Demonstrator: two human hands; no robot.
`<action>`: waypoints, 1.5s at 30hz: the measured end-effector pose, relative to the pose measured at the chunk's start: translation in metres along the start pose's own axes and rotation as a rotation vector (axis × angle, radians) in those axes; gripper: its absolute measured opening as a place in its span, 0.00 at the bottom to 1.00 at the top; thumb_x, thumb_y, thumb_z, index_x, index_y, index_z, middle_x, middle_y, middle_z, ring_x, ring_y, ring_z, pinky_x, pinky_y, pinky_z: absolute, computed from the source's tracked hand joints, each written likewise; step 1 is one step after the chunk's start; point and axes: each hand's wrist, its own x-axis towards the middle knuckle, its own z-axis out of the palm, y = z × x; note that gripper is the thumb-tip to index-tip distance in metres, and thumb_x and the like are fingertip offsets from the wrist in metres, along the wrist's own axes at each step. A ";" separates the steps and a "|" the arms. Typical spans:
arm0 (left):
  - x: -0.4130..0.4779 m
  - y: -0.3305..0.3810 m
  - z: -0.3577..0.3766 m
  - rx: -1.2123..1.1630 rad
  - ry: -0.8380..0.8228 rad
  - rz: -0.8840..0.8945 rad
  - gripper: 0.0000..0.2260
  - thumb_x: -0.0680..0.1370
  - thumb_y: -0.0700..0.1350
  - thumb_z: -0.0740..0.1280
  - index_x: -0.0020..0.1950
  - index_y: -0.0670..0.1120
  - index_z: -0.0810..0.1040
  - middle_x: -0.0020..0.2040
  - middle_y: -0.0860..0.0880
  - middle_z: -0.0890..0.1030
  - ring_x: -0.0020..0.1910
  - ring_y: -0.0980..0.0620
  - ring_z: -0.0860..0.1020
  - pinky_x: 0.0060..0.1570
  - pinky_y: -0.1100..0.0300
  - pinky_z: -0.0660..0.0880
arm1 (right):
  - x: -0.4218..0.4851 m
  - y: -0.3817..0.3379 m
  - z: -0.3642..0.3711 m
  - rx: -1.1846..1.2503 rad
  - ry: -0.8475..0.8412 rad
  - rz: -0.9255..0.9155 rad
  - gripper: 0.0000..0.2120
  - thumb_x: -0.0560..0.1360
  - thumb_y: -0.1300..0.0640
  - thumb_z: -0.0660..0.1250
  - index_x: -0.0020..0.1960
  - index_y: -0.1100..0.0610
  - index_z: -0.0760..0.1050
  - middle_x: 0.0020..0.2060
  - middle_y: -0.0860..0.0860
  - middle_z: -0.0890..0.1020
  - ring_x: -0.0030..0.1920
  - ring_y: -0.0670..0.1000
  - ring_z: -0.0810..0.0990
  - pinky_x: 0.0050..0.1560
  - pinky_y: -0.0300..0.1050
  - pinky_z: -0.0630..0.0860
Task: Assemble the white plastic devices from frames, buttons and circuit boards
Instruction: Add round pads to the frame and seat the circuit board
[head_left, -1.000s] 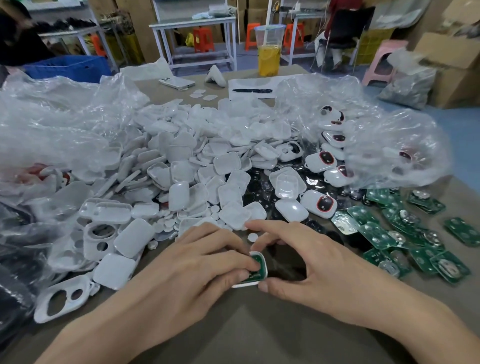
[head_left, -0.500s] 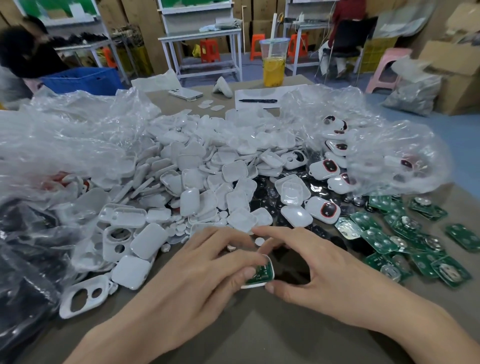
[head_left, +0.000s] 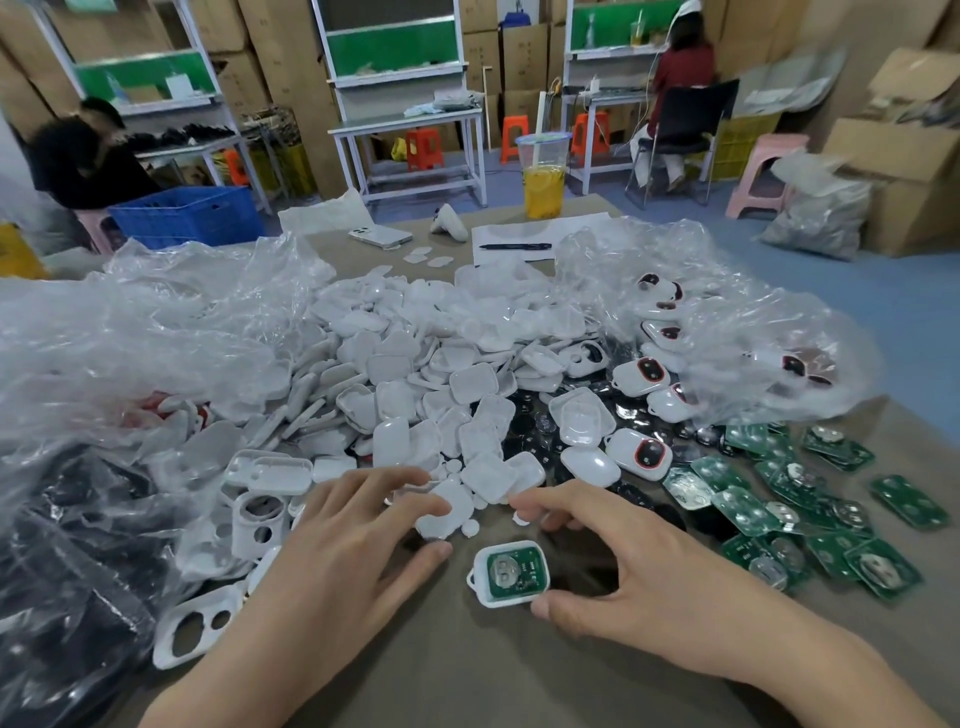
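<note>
A white frame with a green circuit board (head_left: 511, 573) seated in it lies on the table in front of me. My right hand (head_left: 639, 577) arches around it, thumb against its near right corner and fingers curled past its far edge. My left hand (head_left: 343, 540) is off to the left of it, fingers spread, fingertips touching a white cover (head_left: 451, 512) at the edge of the heap of white plastic shells (head_left: 415, 395). Loose green circuit boards (head_left: 779, 499) lie to the right. Empty white frames (head_left: 189, 631) lie at the left.
Crumpled clear plastic bags (head_left: 130, 353) cover the left and far right; finished devices with red-ringed buttons (head_left: 641, 453) lie near the right one. Black button pads (head_left: 535, 421) lie mid-table. A cup of yellow drink (head_left: 543, 182), a phone and a pen stand at the far edge.
My left hand has let go of the frame with the board and moved left to the white covers. The frame now lies uncovered under my right hand. The camera tilted up.
</note>
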 end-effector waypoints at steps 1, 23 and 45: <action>0.002 0.001 0.001 0.043 0.018 0.014 0.15 0.79 0.61 0.59 0.56 0.56 0.81 0.59 0.58 0.79 0.58 0.53 0.77 0.59 0.59 0.65 | 0.000 0.000 0.000 0.004 -0.002 0.001 0.30 0.72 0.39 0.72 0.68 0.28 0.61 0.61 0.22 0.66 0.66 0.27 0.64 0.57 0.18 0.58; -0.006 0.035 0.002 -0.416 0.033 0.105 0.08 0.77 0.51 0.66 0.54 0.56 0.82 0.60 0.62 0.79 0.57 0.62 0.79 0.55 0.72 0.70 | 0.001 0.002 0.004 -0.044 0.017 0.005 0.34 0.72 0.39 0.71 0.71 0.27 0.56 0.63 0.27 0.69 0.67 0.31 0.65 0.59 0.19 0.57; -0.003 0.035 0.005 -0.309 0.046 0.281 0.10 0.78 0.48 0.66 0.54 0.54 0.85 0.59 0.56 0.81 0.52 0.61 0.78 0.53 0.67 0.75 | 0.002 0.004 0.005 -0.058 0.028 -0.046 0.30 0.75 0.39 0.70 0.71 0.28 0.59 0.61 0.25 0.70 0.67 0.32 0.66 0.61 0.21 0.57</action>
